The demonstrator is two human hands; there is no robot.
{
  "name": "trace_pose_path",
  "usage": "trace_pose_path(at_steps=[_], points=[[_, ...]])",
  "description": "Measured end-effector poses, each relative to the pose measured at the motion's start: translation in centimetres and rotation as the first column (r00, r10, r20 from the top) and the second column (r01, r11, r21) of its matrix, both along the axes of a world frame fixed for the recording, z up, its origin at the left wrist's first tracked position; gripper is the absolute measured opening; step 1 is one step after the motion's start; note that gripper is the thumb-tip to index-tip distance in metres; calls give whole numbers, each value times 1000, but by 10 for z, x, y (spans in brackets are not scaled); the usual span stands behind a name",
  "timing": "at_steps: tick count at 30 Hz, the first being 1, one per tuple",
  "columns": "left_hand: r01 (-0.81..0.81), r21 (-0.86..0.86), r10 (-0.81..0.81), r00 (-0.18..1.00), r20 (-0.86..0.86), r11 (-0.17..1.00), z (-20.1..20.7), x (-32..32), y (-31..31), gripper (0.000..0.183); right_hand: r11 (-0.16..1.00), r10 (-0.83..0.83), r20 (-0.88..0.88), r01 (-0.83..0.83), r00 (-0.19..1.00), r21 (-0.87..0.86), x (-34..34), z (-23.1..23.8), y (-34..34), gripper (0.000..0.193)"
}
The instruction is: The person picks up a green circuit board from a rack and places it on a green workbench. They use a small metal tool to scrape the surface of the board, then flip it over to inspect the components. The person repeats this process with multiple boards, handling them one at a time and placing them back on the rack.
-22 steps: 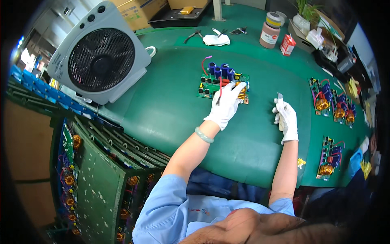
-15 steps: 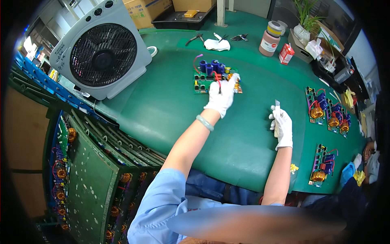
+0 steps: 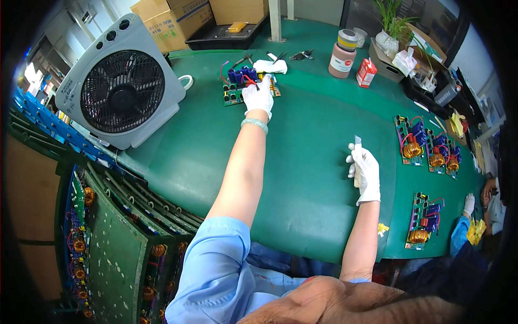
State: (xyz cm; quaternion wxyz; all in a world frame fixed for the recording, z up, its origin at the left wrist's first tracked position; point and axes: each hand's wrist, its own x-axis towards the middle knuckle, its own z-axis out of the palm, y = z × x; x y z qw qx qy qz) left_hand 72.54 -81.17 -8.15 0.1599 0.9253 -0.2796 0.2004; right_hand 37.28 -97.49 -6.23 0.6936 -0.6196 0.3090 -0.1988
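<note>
My left hand (image 3: pixel 258 98), white-gloved, rests over the near side of a green circuit board (image 3: pixel 233 98), far out on the table left of centre. Its fingers reach over the board's parts and hold it. Blue capacitors and red wires stand up from that board. In my right hand (image 3: pixel 368 171), also gloved, is a slim tool with a flat grey blade-like tip (image 3: pixel 358 141), pointing away from me; its handle is mostly hidden by the fingers. Just beyond the board lie a white cloth (image 3: pixel 271 66) and pliers (image 3: pixel 241 61).
A grey fan (image 3: pixel 123 86) stands at the left, above racks of boards (image 3: pixel 116 254). More circuit boards (image 3: pixel 413 143) lie at the right, with another (image 3: pixel 423 221) nearer me. A bottle (image 3: pixel 342 56) and red carton (image 3: pixel 366 73) stand at the back. Another person's gloved hand (image 3: pixel 469 204) shows at far right.
My left hand and the circuit board have moved away from me and to the left, close to the cloth and pliers. My right hand still holds the tool in about the same place.
</note>
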Motion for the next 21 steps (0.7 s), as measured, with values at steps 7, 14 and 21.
trace_pose_path(at_steps=[7, 14, 21], points=[[252, 31, -232, 928, -290, 967, 20, -116, 10, 89, 991, 121, -80, -125, 989, -48, -2, -13, -7, 33], [653, -127, -649, 671, -359, 746, 1, -195, 70, 64, 995, -28, -100, 18, 995, -98, 6, -22, -1, 35], [692, -225, -722, 611, -324, 686, -20, -174, 69, 56, 979, -69, -171, 33, 983, -201, 9, -23, 2, 35]])
